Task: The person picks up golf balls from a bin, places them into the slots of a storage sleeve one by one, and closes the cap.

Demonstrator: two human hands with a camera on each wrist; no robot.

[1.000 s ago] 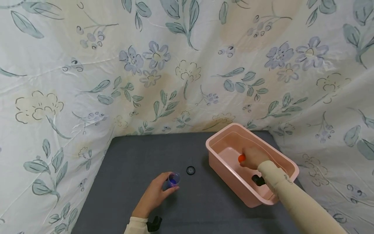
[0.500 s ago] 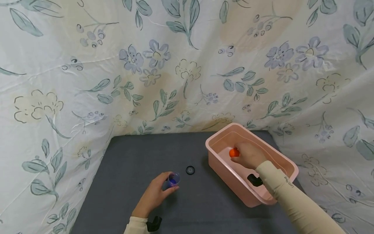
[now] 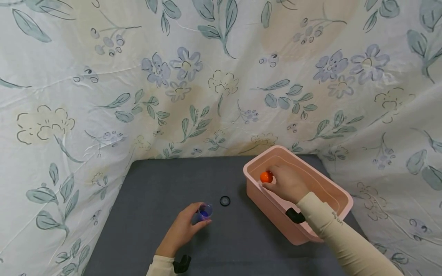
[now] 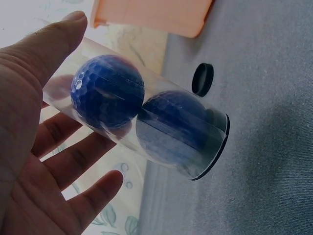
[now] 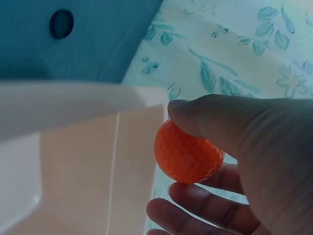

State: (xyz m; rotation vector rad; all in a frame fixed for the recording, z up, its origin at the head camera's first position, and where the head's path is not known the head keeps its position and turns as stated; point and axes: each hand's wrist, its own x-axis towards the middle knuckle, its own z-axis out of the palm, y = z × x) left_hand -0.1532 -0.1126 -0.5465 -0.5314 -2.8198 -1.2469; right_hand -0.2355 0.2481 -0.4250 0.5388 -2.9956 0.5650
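My left hand holds a clear plastic tube upright on the grey table. Two blue golf balls sit inside it, one above the other, and the tube's top is open. My right hand pinches an orange golf ball between thumb and fingers. It holds the ball above the left part of the pink tub, near its rim.
A small black cap lies on the grey table between the tube and the tub. Flowered cloth hangs behind and drapes down both sides of the table.
My right hand has lifted the orange ball from deep in the tub up and to the left, toward the rim. The left hand and tube have stayed put.
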